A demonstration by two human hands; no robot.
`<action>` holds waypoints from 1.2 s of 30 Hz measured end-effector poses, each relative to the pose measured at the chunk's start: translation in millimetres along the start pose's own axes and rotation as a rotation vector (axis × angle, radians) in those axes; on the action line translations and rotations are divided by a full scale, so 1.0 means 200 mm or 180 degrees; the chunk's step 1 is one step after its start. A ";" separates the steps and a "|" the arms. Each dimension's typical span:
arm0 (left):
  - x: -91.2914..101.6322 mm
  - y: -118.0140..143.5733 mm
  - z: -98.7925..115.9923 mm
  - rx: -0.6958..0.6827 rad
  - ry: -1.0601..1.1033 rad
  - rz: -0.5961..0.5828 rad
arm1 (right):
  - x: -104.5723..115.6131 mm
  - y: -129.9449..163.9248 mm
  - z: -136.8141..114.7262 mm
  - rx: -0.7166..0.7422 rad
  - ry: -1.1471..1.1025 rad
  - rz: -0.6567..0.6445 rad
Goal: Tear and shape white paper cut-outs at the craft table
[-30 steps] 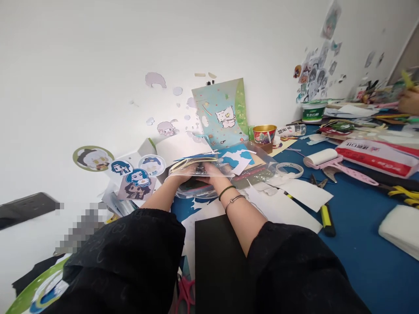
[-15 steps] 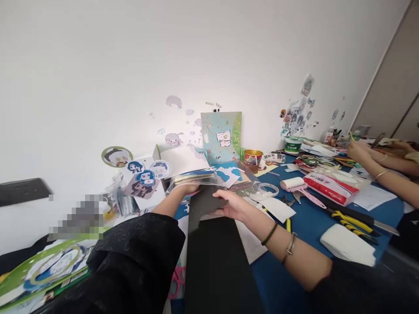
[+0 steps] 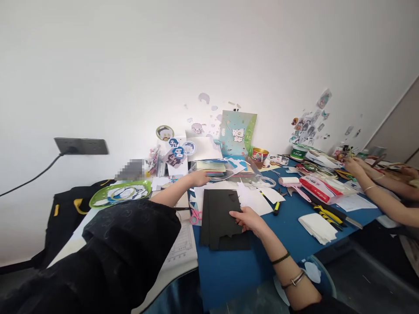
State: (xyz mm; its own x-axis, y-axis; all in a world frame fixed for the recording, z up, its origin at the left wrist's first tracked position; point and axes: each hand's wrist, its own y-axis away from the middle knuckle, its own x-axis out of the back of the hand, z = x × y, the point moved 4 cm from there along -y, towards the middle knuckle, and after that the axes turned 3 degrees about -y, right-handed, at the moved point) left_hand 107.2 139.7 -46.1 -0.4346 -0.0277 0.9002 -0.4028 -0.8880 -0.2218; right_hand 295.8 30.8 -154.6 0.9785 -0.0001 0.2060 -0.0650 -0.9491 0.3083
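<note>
My right hand (image 3: pixel 249 219) pinches the right edge of some black paper sheets (image 3: pixel 218 213), thumb on top. The sheets overlap, and pieces are cut from the upper one. My left hand (image 3: pixel 199 179) is closed at the front left edge of a clear plastic bag (image 3: pixel 214 176), its fingertips partly hidden. In the bag lies a stack of coloured paper (image 3: pixel 209 168). Pink scissors (image 3: pixel 195 216) lie just left of the black sheets. White paper (image 3: pixel 258 200) lies behind them.
A yellow-handled cutter (image 3: pixel 276 208), a lint roller (image 3: pixel 291 182), pliers (image 3: pixel 327 216) and folded tissues (image 3: pixel 317 226) lie to the right. A green tray (image 3: pixel 94 203) of paper cutouts sits at left. Another person's hands (image 3: pixel 355 168) work at far right. A bin (image 3: pixel 329 274) stands below the table edge.
The black sheets now lie lower and flatter on the table, clear of the bag, with my right hand at their edge. My left hand has come out from beneath the bag. The view has shifted.
</note>
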 end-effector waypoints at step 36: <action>-0.48 0.81 0.10 0.1344 0.5418 0.0503 | -0.05 0.40 0.06 0.1192 -0.1037 0.1406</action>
State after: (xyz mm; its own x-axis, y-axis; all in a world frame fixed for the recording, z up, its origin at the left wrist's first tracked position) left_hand 100.2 -10.8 -159.8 -0.8381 0.1043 -0.5355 -0.1801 -0.9794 0.0911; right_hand 283.5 -49.3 -143.1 0.8883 -0.4538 -0.0705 -0.4589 -0.8832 -0.0964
